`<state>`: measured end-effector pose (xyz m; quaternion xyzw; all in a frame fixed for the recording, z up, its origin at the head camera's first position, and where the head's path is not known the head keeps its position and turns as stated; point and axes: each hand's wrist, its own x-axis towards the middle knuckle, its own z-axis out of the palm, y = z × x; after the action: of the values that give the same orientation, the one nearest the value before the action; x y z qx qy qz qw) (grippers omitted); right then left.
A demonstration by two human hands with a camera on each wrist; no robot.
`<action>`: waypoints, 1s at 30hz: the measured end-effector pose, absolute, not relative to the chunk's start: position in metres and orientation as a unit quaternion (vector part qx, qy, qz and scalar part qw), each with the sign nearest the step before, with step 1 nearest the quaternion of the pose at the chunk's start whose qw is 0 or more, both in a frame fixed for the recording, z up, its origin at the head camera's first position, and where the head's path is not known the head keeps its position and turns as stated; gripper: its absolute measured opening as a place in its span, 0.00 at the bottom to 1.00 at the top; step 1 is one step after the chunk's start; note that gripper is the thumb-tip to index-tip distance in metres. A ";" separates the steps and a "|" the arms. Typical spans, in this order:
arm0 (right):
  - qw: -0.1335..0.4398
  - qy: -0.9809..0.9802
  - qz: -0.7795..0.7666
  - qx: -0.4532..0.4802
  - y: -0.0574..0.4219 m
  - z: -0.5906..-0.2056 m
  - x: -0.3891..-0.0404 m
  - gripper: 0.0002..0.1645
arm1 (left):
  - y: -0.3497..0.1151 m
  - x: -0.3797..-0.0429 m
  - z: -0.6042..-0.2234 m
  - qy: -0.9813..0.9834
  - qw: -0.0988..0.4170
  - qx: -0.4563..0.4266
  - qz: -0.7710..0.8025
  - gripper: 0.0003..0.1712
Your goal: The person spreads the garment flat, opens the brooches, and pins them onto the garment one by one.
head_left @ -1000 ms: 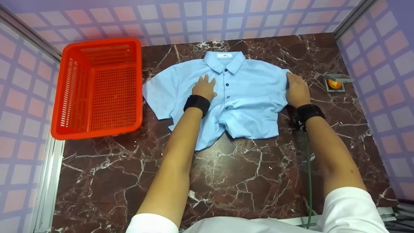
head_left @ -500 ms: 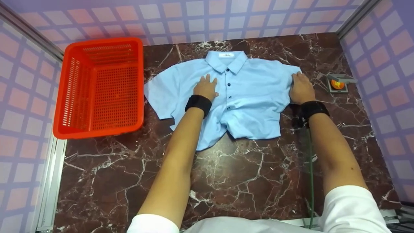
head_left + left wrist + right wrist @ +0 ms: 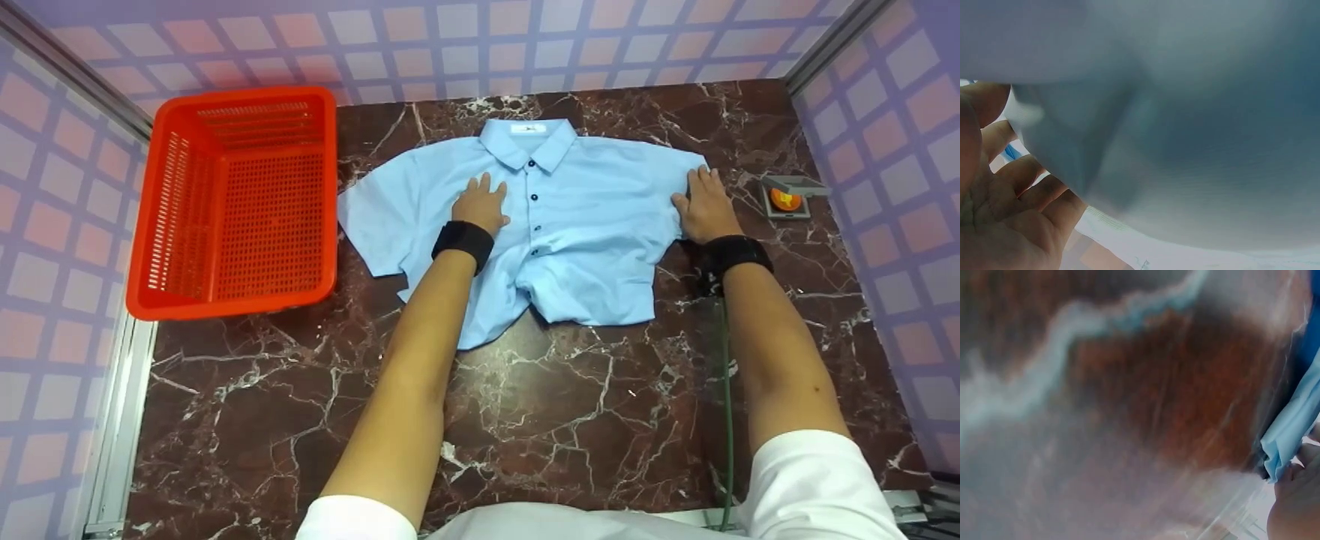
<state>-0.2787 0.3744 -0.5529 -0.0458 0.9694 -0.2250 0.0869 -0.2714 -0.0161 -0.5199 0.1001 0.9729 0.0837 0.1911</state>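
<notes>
A light blue short-sleeved shirt [image 3: 600,176] lies front up on the marble-patterned tabletop, collar at the far side. Dark buttons run down its front, and its lower part is bunched and creased. My left hand [image 3: 480,205] rests with spread fingers on the chest, left of the buttons. At the right sleeve, my right hand [image 3: 706,204] lies on the cloth near the cuff, its fingers extended and thumb apart. Shirt cloth [image 3: 1185,157] fills most of the left wrist view, beside the fingers. In the right wrist view, a sleeve edge [image 3: 1292,422] shows by the hand.
A red plastic basket [image 3: 330,225] stands left of the shirt, close to the sleeve. To the right sits a small grey case [image 3: 787,213] with its lid up and an orange disc inside. A green cable [image 3: 727,420] trails from the right wristband. Checked panels enclose the table.
My right hand has moved outward to the right, and the right sleeve now lies spread further out. Its fingers have straightened. My left hand has stayed on the chest.
</notes>
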 end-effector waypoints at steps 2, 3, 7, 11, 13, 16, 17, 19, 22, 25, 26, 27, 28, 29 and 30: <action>0.065 0.969 -0.233 -0.049 0.374 -0.554 -0.276 0.39 | -0.015 -0.271 -0.518 0.972 0.191 0.103 0.086 0.38; 0.049 0.969 -0.238 -0.052 0.373 -0.555 -0.274 0.38 | -0.015 -0.270 -0.518 0.972 0.190 0.105 0.088 0.38; -0.019 0.964 -0.257 -0.061 0.365 -0.557 -0.264 0.33 | -0.014 -0.269 -0.515 0.972 0.188 0.107 0.093 0.38; -0.091 0.955 -0.281 -0.032 0.354 -0.555 -0.247 0.26 | -0.014 -0.269 -0.515 0.971 0.191 0.107 0.094 0.38; -0.112 0.949 -0.293 -0.004 0.347 -0.552 -0.237 0.24 | -0.013 -0.269 -0.515 0.971 0.193 0.106 0.097 0.38; -0.106 0.945 -0.308 0.035 0.339 -0.545 -0.218 0.22 | -0.012 -0.270 -0.518 0.971 0.192 0.105 0.100 0.38; -0.097 0.944 -0.313 0.043 0.337 -0.543 -0.211 0.22 | -0.012 -0.271 -0.519 0.971 0.191 0.104 0.101 0.38; -0.080 0.940 -0.326 0.057 0.333 -0.542 -0.197 0.22 | -0.012 -0.271 -0.518 0.970 0.190 0.104 0.106 0.38; -0.038 0.933 -0.347 0.088 0.326 -0.541 -0.179 0.24 | -0.015 -0.270 -0.518 0.970 0.189 0.106 0.105 0.38; 0.030 0.914 -0.385 0.126 0.317 -0.539 -0.166 0.28 | -0.018 -0.273 -0.521 0.971 0.192 0.108 0.097 0.38; 0.053 0.902 -0.405 0.137 0.314 -0.538 -0.163 0.30 | -0.018 -0.274 -0.524 0.971 0.192 0.109 0.092 0.38; 0.074 0.890 -0.426 0.145 0.311 -0.537 -0.160 0.33 | -0.018 -0.276 -0.526 0.971 0.193 0.109 0.089 0.38; 0.094 0.874 -0.451 0.154 0.309 -0.535 -0.158 0.36 | -0.017 -0.277 -0.528 0.971 0.194 0.108 0.087 0.38; 0.111 0.859 -0.474 0.162 0.307 -0.534 -0.156 0.39 | -0.016 -0.278 -0.529 0.971 0.194 0.109 0.084 0.38; 0.122 0.846 -0.490 0.169 0.306 -0.533 -0.154 0.41 | -0.015 -0.278 -0.531 0.971 0.193 0.110 0.082 0.38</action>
<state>-0.1539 0.3056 -0.5332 0.1693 0.8464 -0.4899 0.1224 -0.2783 -0.0152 -0.5306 0.1103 0.9715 0.0815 0.1934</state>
